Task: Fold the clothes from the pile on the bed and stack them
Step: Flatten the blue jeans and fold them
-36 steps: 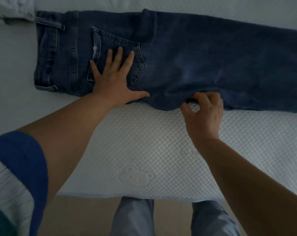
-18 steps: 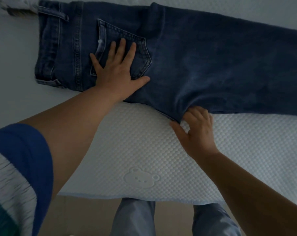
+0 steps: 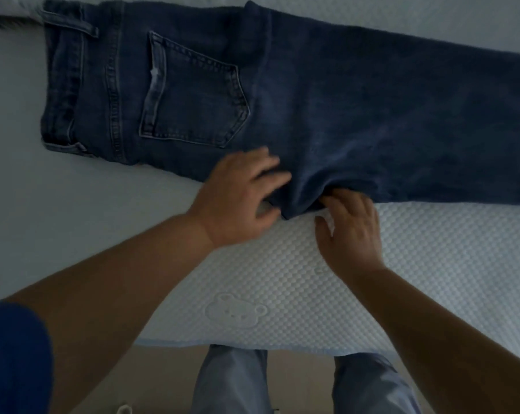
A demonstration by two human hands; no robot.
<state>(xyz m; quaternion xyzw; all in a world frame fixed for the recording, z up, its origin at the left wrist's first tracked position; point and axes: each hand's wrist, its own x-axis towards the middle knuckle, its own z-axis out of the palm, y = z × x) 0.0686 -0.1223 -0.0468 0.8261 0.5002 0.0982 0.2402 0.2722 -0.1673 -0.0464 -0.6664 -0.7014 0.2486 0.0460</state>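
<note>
Dark blue jeans (image 3: 342, 100) lie flat across the bed, folded lengthwise, waistband at the left, back pocket up, legs running off the right edge. The crotch corner points toward me at the near edge. My left hand (image 3: 238, 198) rests at that corner, fingers spread on top of the denim and thumb at the edge. My right hand (image 3: 351, 231) is just right of it, its fingertips curled into the denim at the corner, where the fabric bunches slightly.
A white textured pad (image 3: 282, 279) with an embossed bear covers the near part of the bed, with a smooth pale sheet (image 3: 44, 219) to the left. A light garment (image 3: 5, 16) shows at the top left. My legs (image 3: 232, 383) stand against the bed's edge.
My left hand has slid from the back pocket down and right to the crotch corner. My right hand has stayed at that corner, fingers digging further into the denim.
</note>
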